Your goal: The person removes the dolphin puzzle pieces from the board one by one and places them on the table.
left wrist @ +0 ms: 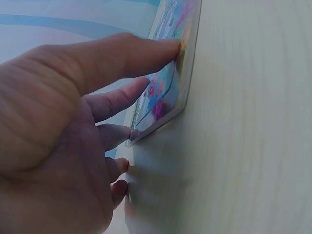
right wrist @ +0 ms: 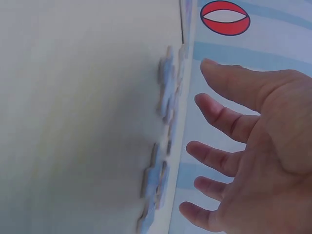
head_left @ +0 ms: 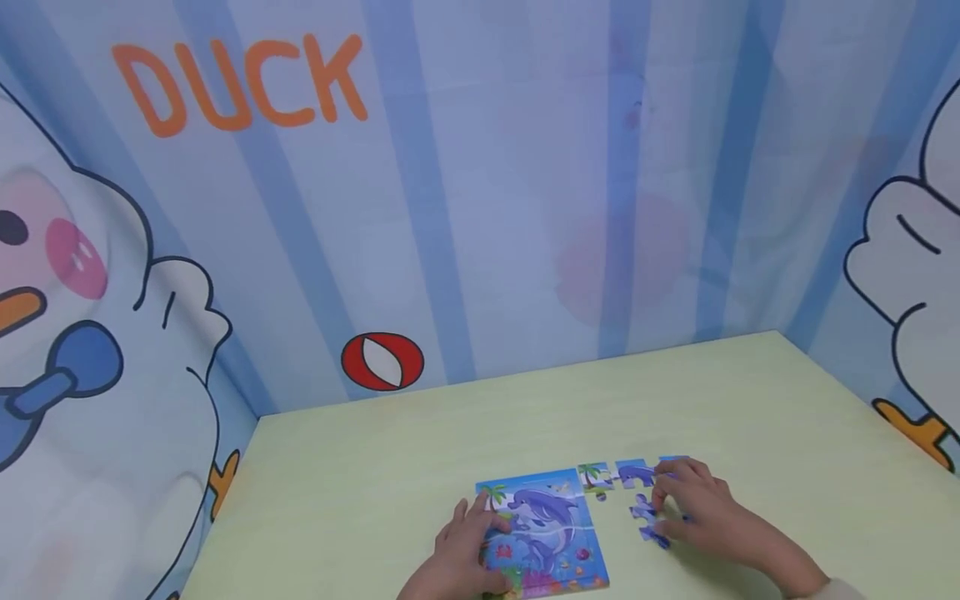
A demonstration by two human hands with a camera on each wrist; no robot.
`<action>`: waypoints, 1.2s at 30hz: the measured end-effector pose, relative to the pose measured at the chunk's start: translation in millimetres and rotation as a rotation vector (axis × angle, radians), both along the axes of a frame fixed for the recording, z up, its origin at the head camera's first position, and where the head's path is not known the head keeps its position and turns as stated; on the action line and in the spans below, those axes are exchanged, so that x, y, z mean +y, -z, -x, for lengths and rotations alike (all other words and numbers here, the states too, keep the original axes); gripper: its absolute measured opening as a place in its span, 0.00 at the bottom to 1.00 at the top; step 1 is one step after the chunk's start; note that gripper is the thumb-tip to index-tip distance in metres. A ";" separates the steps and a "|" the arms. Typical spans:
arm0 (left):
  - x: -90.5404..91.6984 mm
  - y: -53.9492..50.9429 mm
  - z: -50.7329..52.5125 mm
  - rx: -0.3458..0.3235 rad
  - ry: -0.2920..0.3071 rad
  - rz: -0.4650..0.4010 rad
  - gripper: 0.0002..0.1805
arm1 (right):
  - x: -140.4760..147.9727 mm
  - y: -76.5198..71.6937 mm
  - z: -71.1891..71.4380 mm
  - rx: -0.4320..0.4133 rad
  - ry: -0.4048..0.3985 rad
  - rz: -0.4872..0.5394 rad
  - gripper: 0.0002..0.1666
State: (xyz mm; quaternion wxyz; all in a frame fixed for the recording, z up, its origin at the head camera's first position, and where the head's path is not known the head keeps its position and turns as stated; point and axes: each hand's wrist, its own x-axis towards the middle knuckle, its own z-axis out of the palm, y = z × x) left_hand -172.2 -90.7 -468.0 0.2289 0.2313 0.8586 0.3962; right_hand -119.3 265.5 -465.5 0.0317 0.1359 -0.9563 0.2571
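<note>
Dolphin puzzle [head_left: 551, 525], left hand [head_left: 461, 552] touching, right hand [head_left: 705, 512] near loose pieces [head_left: 634, 472]

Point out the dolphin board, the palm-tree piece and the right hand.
Dolphin board [head_left: 551, 531]: head view, its printed face.
Palm-tree piece [head_left: 592, 477]: head view, its printed face.
Right hand [head_left: 707, 512]: head view, its back.

Free table [head_left: 517, 425] beyond puzzle [head_left: 546, 537], wall [head_left: 517, 208] behind

a booth-like set, it seems: pale worktop [head_left: 360, 475] walled by striped backdrop [head_left: 510, 167] bearing a cartoon bird [head_left: 153, 417] and "duck" lettering [head_left: 257, 83].
</note>
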 end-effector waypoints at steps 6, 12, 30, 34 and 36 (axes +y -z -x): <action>-1.9 -0.2 -3.2 0.003 0.001 -0.002 0.23 | -16.7 -11.3 3.7 0.032 -0.023 0.049 0.11; -6.7 -0.5 -4.1 0.033 0.001 -0.013 0.24 | -36.7 -23.0 14.0 0.063 -0.081 0.100 0.08; -4.7 3.6 -2.0 0.096 0.004 0.013 0.18 | -98.4 -34.4 31.1 0.052 -0.179 0.210 0.07; -6.3 3.6 -0.4 0.083 -0.016 0.027 0.18 | -115.8 -31.6 37.0 0.042 -0.221 0.188 0.08; -7.2 3.4 1.0 0.073 -0.025 0.035 0.19 | -123.7 -30.7 39.9 0.038 -0.240 0.172 0.08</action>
